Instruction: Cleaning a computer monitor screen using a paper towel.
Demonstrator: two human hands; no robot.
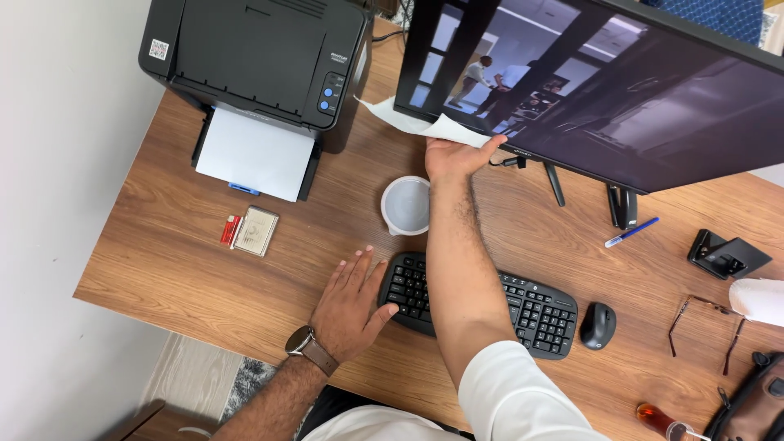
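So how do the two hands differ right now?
The right hand is raised at the monitor's lower edge, pressing a white cloth against it; the left hand lies flat on the desk, empty, thumb touching the keyboard. The left wrist has a watch; the right arm wears a white sleeve. Both hands are bare.
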